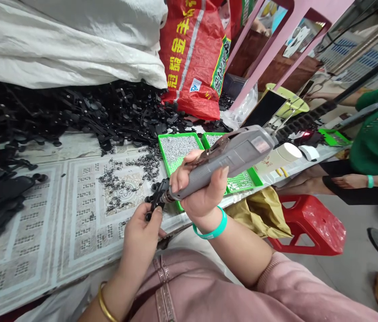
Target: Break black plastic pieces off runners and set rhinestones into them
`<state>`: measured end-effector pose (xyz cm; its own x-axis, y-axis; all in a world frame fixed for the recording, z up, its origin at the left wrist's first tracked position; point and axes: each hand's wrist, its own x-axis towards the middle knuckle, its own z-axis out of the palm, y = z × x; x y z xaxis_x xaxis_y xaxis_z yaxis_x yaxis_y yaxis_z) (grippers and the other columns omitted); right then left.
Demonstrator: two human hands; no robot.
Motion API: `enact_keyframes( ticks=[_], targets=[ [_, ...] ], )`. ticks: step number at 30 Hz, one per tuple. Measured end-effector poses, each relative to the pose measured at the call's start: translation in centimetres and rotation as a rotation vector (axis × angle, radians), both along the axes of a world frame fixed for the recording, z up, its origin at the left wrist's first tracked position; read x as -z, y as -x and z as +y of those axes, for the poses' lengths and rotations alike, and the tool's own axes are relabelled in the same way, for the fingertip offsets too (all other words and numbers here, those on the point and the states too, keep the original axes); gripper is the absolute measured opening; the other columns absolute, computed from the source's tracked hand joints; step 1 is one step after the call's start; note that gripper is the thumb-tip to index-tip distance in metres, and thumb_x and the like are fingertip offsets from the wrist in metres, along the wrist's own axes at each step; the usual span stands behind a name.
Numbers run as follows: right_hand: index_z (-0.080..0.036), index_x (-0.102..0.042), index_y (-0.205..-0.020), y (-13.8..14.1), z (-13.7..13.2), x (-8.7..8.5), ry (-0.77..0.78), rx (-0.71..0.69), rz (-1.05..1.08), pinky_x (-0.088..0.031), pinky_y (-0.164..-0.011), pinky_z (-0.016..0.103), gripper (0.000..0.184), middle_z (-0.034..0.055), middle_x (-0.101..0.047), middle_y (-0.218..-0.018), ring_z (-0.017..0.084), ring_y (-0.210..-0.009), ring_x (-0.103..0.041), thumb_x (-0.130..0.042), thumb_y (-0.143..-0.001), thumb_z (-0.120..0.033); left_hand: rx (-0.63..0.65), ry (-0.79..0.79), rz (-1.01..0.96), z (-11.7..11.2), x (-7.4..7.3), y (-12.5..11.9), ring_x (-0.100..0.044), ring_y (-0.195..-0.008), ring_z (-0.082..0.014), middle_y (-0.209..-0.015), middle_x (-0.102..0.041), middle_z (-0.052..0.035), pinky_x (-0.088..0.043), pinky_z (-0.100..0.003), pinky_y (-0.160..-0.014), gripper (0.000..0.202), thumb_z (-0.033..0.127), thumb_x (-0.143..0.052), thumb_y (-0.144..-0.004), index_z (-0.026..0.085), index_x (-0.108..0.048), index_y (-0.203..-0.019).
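Note:
My right hand [205,188] is wrapped round a grey electric screwdriver [222,156], its tip pointing down and left. The tip meets a small black plastic part with round wheel-like ends [157,194]. Between thumb and fingers, my left hand [144,235] pinches that black part near the table's front edge. Whether a screw sits under the tip is hidden. Just behind the screwdriver, a green tray [180,145] holds many small silvery screws. Another green tray [242,181] lies partly behind my right hand. Tiny black pieces [111,179] are scattered left of the black part.
A heap of black plastic parts [91,112] spreads along the back, beside a red sack [192,58] and white cloth [68,40]. More black pieces [1,205] lie left. A white cup [281,156] stands right; beyond are a red stool [309,223] and a person in green [376,129].

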<state>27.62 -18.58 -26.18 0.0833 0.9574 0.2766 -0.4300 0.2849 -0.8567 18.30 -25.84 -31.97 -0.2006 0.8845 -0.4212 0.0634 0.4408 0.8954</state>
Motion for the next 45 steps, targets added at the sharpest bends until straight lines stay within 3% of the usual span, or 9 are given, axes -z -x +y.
enact_keyframes(
  ticks=[9, 16, 22, 26, 35, 38, 41, 43, 45],
  targets=[
    [-0.024, -0.048, -0.086, -0.1, -0.2, 0.2, 0.021, -0.041, -0.027, -0.035, -0.038, 0.026, 0.05, -0.007, -0.04, -0.042, 0.011, -0.034, -0.042, -0.037, -0.074, -0.072, -0.023, -0.006, -0.032, 0.2, -0.3, -0.2, -0.054, -0.04, -0.0149, -0.041, -0.05, 0.0077, -0.039, -0.024, -0.046, 0.02, 0.041, -0.054, -0.076, 0.022, -0.048, -0.075],
    [-0.024, -0.042, -0.071, 0.0, 0.2, 0.9, 0.014, -0.186, -0.023, -0.034, -0.036, 0.024, 0.053, -0.0074, -0.039, -0.041, 0.01, -0.033, -0.041, -0.042, -0.068, -0.076, -0.034, -0.001, -0.024, 0.3, -0.6, -0.3, -0.054, -0.042, -0.0145, -0.042, -0.05, 0.0074, -0.039, -0.024, -0.048, 0.018, 0.039, -0.052, -0.078, 0.022, -0.049, -0.074],
    [-0.023, -0.046, -0.07, 0.1, 0.2, 1.2, -0.018, -0.287, -0.02, -0.036, -0.037, 0.024, 0.05, -0.0062, -0.041, -0.042, 0.01, -0.035, -0.043, -0.048, -0.067, -0.073, -0.047, 0.001, -0.06, 0.2, -0.2, -0.2, -0.054, -0.044, -0.0131, -0.047, -0.051, 0.0074, -0.04, -0.024, -0.048, 0.02, 0.041, -0.052, -0.079, 0.021, -0.051, -0.076],
    [-0.022, -0.05, -0.074, 0.0, 0.2, 1.4, -0.086, -0.364, 0.007, -0.037, -0.039, 0.023, 0.045, -0.0049, -0.045, -0.046, 0.011, -0.039, -0.046, -0.051, -0.071, -0.067, -0.07, 0.035, -0.125, 0.3, 0.1, -0.1, -0.052, -0.04, -0.0132, -0.046, -0.043, 0.0092, -0.038, -0.024, -0.043, 0.023, 0.044, -0.053, -0.078, 0.021, -0.05, -0.075],
    [-0.021, -0.058, -0.081, 0.0, -0.1, 2.5, -0.133, -0.396, 0.079, -0.036, -0.043, 0.024, 0.039, -0.0026, -0.048, -0.051, 0.012, -0.045, -0.047, -0.056, -0.073, -0.06, -0.065, 0.011, -0.175, 0.7, 0.7, 0.0, -0.05, -0.038, -0.0116, -0.051, -0.043, 0.009, -0.039, -0.025, -0.041, 0.025, 0.045, -0.053, -0.077, 0.021, -0.048, -0.074],
    [-0.02, -0.06, -0.092, 0.1, -0.2, 1.6, -0.133, -0.397, 0.069, -0.035, -0.044, 0.023, 0.042, -0.0026, -0.048, -0.053, 0.011, -0.046, -0.047, -0.055, -0.077, -0.059, -0.035, -0.016, -0.186, 0.8, 1.0, -0.3, -0.048, -0.037, -0.0118, -0.051, -0.043, 0.0087, -0.038, -0.025, -0.041, 0.027, 0.047, -0.054, -0.075, 0.021, -0.047, -0.074],
    [-0.022, -0.06, -0.096, -0.3, -0.4, -0.8, -0.195, -0.308, 0.067, -0.037, -0.046, 0.024, 0.044, -0.0028, -0.048, -0.052, 0.012, -0.048, -0.048, -0.052, -0.079, -0.062, -0.028, -0.037, -0.132, 1.0, 0.7, -0.2, -0.048, -0.038, -0.0123, -0.048, -0.041, 0.0089, -0.04, -0.026, -0.043, 0.025, 0.046, -0.052, -0.075, 0.022, -0.045, -0.072],
    [-0.022, -0.061, -0.093, -1.1, -0.4, -2.5, -0.27, -0.212, 0.059, -0.04, -0.049, 0.027, 0.046, -0.0026, -0.049, -0.052, 0.014, -0.049, -0.049, -0.055, -0.075, -0.065, -0.02, -0.059, -0.046, 1.4, -0.4, 1.2, -0.048, -0.041, -0.0131, -0.047, -0.04, 0.0082, -0.04, -0.026, -0.045, 0.024, 0.046, -0.049, -0.077, 0.023, -0.045, -0.071],
    [-0.022, -0.06, -0.092, -2.3, -0.2, -3.3, -0.296, -0.155, 0.029, -0.042, -0.051, 0.028, 0.047, -0.0023, -0.051, -0.053, 0.014, -0.049, -0.05, -0.057, -0.073, -0.065, -0.016, -0.077, 0.118, 2.0, -2.2, 4.2, -0.05, -0.045, -0.0156, -0.05, -0.045, 0.0058, -0.039, -0.027, -0.045, 0.024, 0.047, -0.047, -0.077, 0.023, -0.048, -0.076]
  ],
)
